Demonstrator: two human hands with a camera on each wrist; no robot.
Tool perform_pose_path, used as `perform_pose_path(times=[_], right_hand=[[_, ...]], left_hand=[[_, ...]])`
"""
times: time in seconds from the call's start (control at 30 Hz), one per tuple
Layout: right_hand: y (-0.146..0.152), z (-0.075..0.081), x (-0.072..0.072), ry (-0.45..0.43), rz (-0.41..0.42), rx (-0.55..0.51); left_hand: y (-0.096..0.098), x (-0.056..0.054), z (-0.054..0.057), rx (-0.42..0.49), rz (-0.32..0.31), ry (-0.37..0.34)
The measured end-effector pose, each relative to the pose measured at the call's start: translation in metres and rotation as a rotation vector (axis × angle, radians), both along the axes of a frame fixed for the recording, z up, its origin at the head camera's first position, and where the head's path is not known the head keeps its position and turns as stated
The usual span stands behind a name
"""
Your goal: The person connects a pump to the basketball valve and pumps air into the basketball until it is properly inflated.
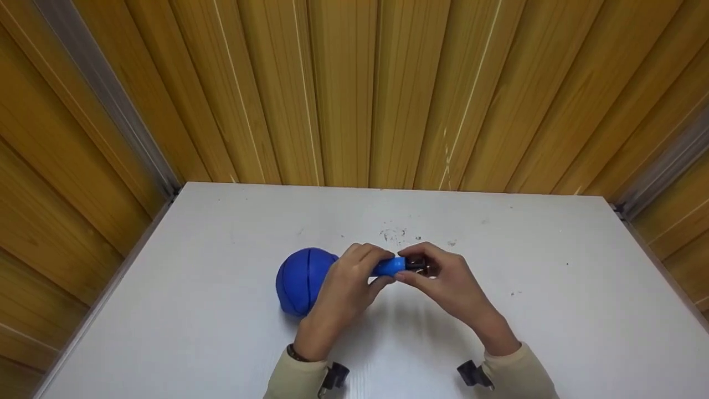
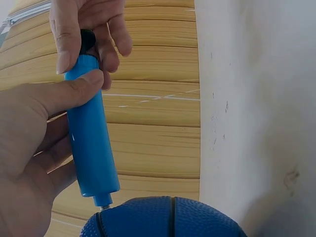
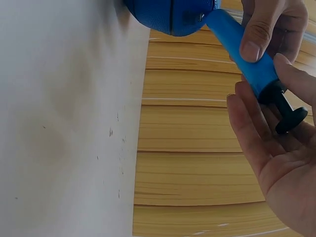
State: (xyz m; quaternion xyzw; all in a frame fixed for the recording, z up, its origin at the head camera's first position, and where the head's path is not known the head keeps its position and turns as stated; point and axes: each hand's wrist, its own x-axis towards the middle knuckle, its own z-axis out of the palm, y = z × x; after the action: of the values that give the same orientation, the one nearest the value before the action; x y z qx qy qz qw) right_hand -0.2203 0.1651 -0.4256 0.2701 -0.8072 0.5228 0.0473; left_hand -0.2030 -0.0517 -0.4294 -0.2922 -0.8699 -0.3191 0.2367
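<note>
A blue hand ball pump [image 2: 94,148] runs from a blue ball [image 1: 302,282] toward the right. Its narrow tip meets the ball, where a short bit of metal needle shows in the left wrist view. My left hand [image 1: 346,282] grips the pump's barrel, thumb on one side and fingers round the other. At the far end of the barrel, my right hand [image 1: 457,282] pinches near the black collar with thumb and fingers. The black plunger handle [image 3: 292,120] sticks out a short way in front of the right palm.
The ball and hands are over a white table [image 1: 221,343] with small dark marks on its surface. Yellow wood-look panels [image 1: 343,94] rise behind the table's back edge and at both sides. Dark clip-like mounts [image 1: 335,377] sit at both cuffs.
</note>
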Motion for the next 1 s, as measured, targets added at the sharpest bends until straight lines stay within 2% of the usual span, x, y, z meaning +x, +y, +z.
perform_pose_path(times=[0.1, 0.23, 0.43, 0.57, 0.73, 1.0], right_hand=[[-0.002, -0.002, 0.0, 0.007, 0.008, -0.014], [0.001, -0.003, -0.002, 0.025, 0.004, -0.021], [0.009, -0.004, -0.003, 0.041, -0.025, -0.04], [0.012, -0.004, -0.004, 0.048, -0.049, -0.042], [0.015, -0.005, -0.005, 0.048, -0.095, -0.044], [0.02, -0.003, -0.006, -0.009, -0.137, -0.052]], left_hand=[[-0.004, 0.001, 0.001, -0.001, -0.002, -0.023], [-0.014, -0.002, 0.004, 0.014, 0.002, -0.019], [-0.029, -0.008, 0.003, -0.032, 0.076, -0.006], [-0.036, -0.011, 0.0, -0.063, 0.132, -0.049], [-0.04, -0.013, -0.002, -0.058, 0.184, -0.111], [-0.041, -0.016, -0.011, -0.058, 0.225, -0.176]])
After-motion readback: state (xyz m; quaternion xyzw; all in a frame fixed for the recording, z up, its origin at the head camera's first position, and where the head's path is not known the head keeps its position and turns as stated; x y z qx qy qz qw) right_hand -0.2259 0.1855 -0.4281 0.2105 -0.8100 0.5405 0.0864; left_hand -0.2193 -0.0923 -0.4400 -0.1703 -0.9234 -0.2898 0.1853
